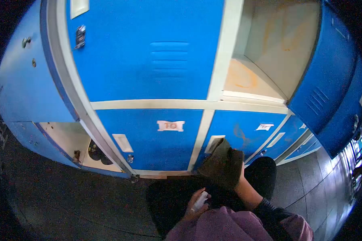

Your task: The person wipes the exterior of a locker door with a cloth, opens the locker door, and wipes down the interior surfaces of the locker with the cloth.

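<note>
As your right hand [242, 181] grips a brown cloth [222, 165] near a blue locker door [238, 125] | your left hand [192, 203] clasps a white object [200, 202]

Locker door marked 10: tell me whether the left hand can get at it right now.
Probably yes: the door is uncovered, though the left hand holds a white object and a dark-clad leg lies partly between them.

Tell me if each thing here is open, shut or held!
Door marked 10: shut
Big door above it: shut
Top right locker: open
Low left locker: open
Brown cloth: held, right hand
Small white thing: held, left hand
</note>
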Motion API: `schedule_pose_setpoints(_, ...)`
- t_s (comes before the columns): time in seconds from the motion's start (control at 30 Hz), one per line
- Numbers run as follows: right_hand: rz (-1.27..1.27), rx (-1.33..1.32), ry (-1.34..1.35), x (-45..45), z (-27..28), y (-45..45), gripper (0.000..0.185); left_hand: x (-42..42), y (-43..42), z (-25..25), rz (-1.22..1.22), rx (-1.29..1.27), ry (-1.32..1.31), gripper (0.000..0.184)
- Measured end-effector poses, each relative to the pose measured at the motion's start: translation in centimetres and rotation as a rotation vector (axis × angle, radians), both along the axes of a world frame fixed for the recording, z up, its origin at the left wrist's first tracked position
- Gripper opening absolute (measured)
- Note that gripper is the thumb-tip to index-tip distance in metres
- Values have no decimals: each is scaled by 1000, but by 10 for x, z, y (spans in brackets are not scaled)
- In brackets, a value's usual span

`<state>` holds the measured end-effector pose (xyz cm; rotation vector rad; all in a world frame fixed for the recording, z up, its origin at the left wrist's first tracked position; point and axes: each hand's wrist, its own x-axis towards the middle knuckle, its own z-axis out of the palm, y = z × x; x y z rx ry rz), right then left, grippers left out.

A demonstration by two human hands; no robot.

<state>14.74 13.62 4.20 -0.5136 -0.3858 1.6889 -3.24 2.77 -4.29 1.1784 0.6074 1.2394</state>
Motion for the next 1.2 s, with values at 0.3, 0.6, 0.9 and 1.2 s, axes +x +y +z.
schedule_pose_setpoints(0.3, -129, 118, -132, 127, -66, -12, 46, 46, 25, -1, -100, -452, 241, 68)
schedule_pose_setpoints(0.6, -80, 88, 116, 168, -70, -20, 44, 92, 54, 59, -263, -319, 422, 67)
schedule_pose_setpoints(0.9, -100, -274, -60, 180, -77, -25, 45, 112, 67, 85, -319, -1, 621, 59)
schedule_pose_setpoints(1.2, -47, -199, -177, 143, -70, -28, 46, 63, 55, -39, -323, -432, 144, 49)
